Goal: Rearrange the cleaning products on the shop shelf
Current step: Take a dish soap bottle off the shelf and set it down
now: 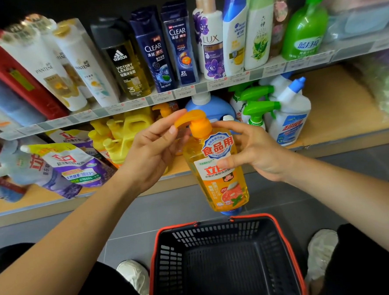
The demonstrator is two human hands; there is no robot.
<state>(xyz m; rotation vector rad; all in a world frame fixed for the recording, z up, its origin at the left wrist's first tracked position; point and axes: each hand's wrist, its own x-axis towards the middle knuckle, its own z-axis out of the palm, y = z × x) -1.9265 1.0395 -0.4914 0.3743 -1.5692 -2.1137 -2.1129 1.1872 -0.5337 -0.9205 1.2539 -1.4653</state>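
The bottle [222,168] is clear orange-yellow with an orange pump and a white, red and blue label. The basket [217,233] is black lattice with a red rim. The sprayers [258,108] have green triggers; the cleaner [290,121] is white, blue-capped. The jugs [124,138] are yellow. The shelf [336,106] is tan, the floor [170,208] grey.

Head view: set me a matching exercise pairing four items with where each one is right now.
Items:
1. orange pump-top bottle of dish soap
2. black plastic basket with a red rim
3. green trigger-spray bottle
4. dark blue Clear shampoo bottle

Places:
A. on the upper shelf
B. on the grey floor, between the feet
C. held by the left hand and right hand
D. on the lower shelf

Pairs: 1-C, 2-B, 3-D, 4-A
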